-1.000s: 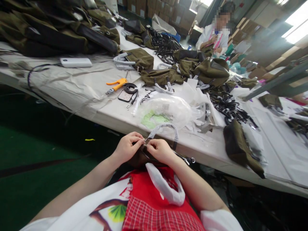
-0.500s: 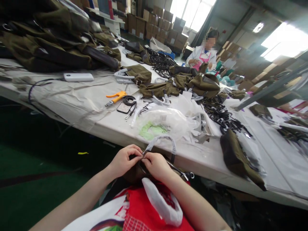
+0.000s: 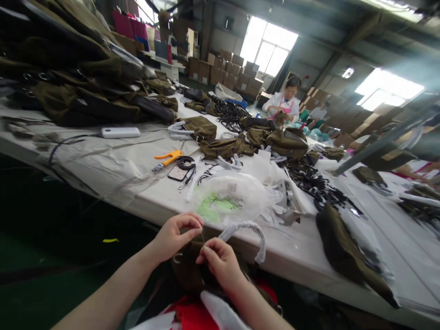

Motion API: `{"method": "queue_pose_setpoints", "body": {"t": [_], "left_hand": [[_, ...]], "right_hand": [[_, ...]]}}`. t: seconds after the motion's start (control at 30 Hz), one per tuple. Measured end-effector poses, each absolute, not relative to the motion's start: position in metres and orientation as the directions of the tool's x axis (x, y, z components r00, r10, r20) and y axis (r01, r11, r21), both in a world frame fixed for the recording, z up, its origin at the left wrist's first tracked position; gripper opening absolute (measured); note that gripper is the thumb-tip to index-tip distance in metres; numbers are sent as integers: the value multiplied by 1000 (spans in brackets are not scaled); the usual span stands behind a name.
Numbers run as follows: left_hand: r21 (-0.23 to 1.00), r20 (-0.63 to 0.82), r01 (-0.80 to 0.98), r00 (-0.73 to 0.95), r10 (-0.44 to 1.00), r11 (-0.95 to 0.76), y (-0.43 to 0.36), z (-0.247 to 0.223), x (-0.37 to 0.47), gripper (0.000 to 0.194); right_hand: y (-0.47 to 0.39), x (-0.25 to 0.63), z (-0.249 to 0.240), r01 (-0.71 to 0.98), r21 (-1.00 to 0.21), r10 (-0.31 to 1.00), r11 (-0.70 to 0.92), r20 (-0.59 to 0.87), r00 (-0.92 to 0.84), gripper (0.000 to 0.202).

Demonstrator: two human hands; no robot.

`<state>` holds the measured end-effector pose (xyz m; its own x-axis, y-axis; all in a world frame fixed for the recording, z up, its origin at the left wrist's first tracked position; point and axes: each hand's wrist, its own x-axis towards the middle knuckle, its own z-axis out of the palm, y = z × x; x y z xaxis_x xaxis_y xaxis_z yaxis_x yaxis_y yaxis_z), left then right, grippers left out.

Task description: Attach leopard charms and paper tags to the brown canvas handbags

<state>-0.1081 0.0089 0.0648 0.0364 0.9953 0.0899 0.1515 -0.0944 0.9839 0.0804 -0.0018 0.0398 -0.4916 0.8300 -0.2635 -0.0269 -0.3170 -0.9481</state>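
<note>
A dark olive bag (image 3: pixel 187 270) rests on my lap at the table's front edge. One of its handles (image 3: pixel 258 233), wrapped in whitish film, arches up beyond my right hand; another wrapped handle (image 3: pixel 220 308) lies toward my body. Above the bag, my left hand (image 3: pixel 178 236) pinches the upper end of a thin thread (image 3: pixel 202 237). My right hand (image 3: pixel 220 261) is lower and closer to me, its thumb and forefinger pinched together at the thread's lower end. Whether the thread is fixed to the bag is hidden by my fingers.
On the table (image 3: pixel 137 201) are a crumpled clear plastic bag (image 3: pixel 240 195), an orange-handled air gun (image 3: pixel 169 159), a phone (image 3: pixel 178 172) and a white power bank (image 3: pixel 121 132). Olive bags pile up at left (image 3: pixel 85 101). A co-worker (image 3: pixel 283 105) stands across the table.
My hands have moved apart, the left one up and the right one down, and a thread now shows between them. The view has tilted upward.
</note>
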Motion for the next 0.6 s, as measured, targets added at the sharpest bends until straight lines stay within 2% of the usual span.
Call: {"method": "queue_pose_setpoints", "body": {"t": [0.07, 0.13, 0.23, 0.43, 0.53, 0.6], "left_hand": [[982, 82, 163, 82, 993, -94, 15, 64, -106, 14], [972, 69, 215, 98, 993, -89, 25, 61, -106, 16], [938, 83, 337, 28, 996, -87, 47, 58, -111, 21], [818, 218, 562, -103, 971, -124, 104, 71, -118, 33], [777, 260, 604, -49, 964, -179, 132, 83, -102, 36], [750, 286, 619, 16, 958, -234, 154, 90, -84, 37]], "right_hand": [[0, 80, 33, -112, -902, 807, -416, -310, -504, 40], [1, 81, 31, -152, -882, 797, -447, -315, -516, 44], [4, 83, 34, -142, -878, 787, -456, -324, -525, 48], [12, 85, 33, -109, -877, 766, -468, -341, -544, 59], [19, 93, 33, -88, -851, 706, -517, -366, -607, 57], [23, 104, 36, -82, -823, 638, -562, -368, -676, 48]]}}
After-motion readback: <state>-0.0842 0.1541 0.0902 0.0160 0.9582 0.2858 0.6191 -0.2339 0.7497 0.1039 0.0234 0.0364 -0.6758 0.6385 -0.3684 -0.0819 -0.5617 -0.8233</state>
